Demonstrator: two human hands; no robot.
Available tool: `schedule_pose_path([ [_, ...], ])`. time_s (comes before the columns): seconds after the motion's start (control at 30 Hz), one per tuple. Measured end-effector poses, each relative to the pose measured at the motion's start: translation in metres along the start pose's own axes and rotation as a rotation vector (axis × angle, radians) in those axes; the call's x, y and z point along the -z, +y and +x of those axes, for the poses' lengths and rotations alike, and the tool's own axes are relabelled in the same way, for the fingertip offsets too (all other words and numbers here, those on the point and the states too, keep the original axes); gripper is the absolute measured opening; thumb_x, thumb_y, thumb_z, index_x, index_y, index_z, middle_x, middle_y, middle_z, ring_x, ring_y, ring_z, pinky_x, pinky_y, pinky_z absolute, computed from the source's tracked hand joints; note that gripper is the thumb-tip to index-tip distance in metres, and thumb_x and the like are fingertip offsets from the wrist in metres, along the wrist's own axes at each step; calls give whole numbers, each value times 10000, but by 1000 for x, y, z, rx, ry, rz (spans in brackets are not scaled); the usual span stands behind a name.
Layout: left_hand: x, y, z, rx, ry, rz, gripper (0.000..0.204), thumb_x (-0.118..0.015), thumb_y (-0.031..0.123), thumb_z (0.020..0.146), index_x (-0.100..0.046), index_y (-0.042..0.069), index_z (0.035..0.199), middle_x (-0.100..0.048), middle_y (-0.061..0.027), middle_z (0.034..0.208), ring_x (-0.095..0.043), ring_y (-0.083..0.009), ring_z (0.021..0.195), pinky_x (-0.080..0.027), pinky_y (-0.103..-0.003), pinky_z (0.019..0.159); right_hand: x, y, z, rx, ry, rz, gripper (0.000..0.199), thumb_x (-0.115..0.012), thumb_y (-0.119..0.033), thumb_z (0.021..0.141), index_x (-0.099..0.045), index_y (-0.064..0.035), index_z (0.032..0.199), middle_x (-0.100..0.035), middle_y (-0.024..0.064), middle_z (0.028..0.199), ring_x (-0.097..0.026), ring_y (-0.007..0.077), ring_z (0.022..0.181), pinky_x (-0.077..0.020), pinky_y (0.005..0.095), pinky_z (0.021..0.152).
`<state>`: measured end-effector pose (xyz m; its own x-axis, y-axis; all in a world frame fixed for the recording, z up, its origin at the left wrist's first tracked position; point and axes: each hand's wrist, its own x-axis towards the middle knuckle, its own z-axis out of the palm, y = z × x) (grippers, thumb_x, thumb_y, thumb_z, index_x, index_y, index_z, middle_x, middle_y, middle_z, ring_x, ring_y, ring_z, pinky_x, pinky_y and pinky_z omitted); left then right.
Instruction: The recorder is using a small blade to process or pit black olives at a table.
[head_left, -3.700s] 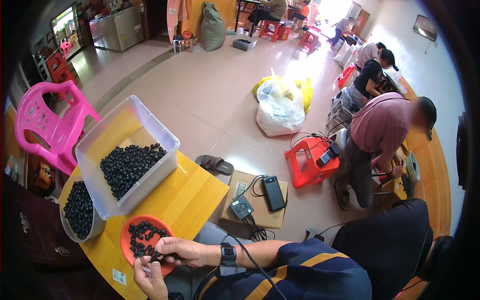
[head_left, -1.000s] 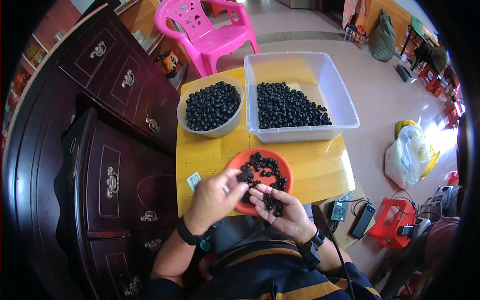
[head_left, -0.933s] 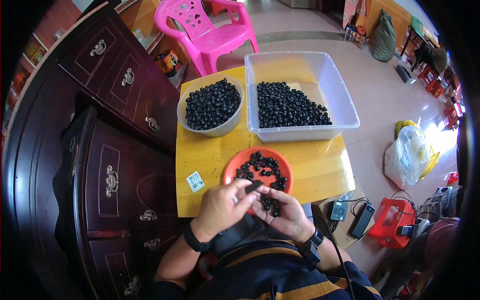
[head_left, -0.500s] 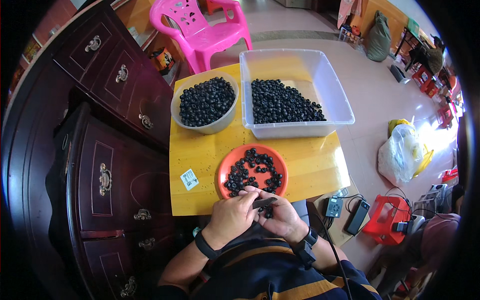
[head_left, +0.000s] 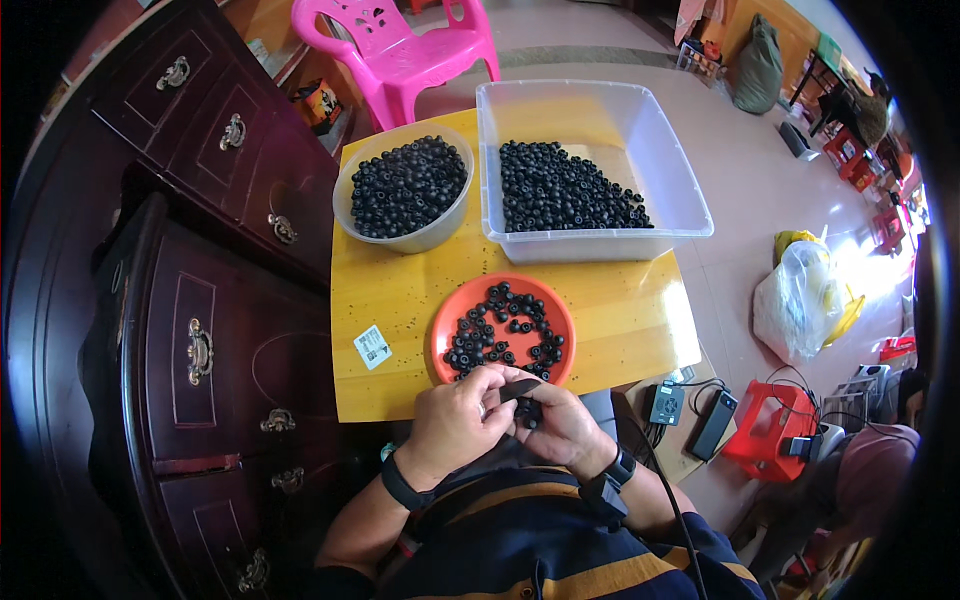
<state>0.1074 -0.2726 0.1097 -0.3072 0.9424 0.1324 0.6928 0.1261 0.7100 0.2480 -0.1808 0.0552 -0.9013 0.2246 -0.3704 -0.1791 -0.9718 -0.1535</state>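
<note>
Both hands are close together at the near rim of an orange-red plate (head_left: pixel 442 322), which holds many round black beads with holes (head_left: pixel 484 348). In my left hand (head_left: pixel 452 425) the fingers are closed on a dark, flat, blade-like piece (head_left: pixel 517 389), which points toward the right hand. My right hand (head_left: pixel 568 428) is curled, palm up, around several of the same black beads (head_left: pixel 528 411). Its fingertips meet those of the left hand. Exactly what the fingertips pinch is hidden.
On the yellow table (head_left: pixel 620 315) stand a round tub (head_left: pixel 424 238) and a larger clear bin (head_left: pixel 600 244), both holding black beads. A white label (head_left: pixel 372 347) lies at left. Dark drawers (head_left: pixel 215 340) flank the table. A pink chair (head_left: pixel 425 60) stands beyond; a red stool (head_left: pixel 765 435) is at right.
The blade-like piece has tilted and shifted slightly up and left. My left hand has turned a little, its thumb now nearer the right palm. The whole view has shifted slightly.
</note>
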Motion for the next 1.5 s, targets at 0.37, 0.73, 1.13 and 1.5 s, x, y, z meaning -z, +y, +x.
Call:
schedule_pose_path([
  [0.37,11,0,0,-47,34,-61,238,-777,94,775,-637,68,965,-603,-60,617,-636,-220,548,-488,-333,521,-5,1,2,74,40,-250,147,-581,-181,1000,-592,-119,1133,-643,-25,979,-596,54,804,-479,187,661],
  [0.73,10,-2,-7,-30,22,-171,291,-818,79,766,-659,49,1008,-602,-70,614,-636,-184,551,-486,-304,537,-1,3,-2,32,17,-154,120,-646,-180,957,-597,-111,1043,-615,-17,882,-581,69,700,-462,195,560],
  [1.13,-7,-6,-15,-209,230,-66,270,-814,35,755,-686,51,992,-678,-101,735,-673,-202,602,-509,-283,534,-6,7,-2,122,68,-232,98,-603,-224,997,-616,-133,1029,-616,-53,844,-522,33,658,-415,167,566],
  [1.5,-7,-9,-18,-86,206,-180,323,-831,135,784,-657,10,1025,-683,-94,748,-624,-123,583,-491,-258,544,-8,-5,-6,152,2,-219,132,-562,-240,1018,-609,-117,1010,-659,-13,924,-507,39,678,-411,179,567],
])
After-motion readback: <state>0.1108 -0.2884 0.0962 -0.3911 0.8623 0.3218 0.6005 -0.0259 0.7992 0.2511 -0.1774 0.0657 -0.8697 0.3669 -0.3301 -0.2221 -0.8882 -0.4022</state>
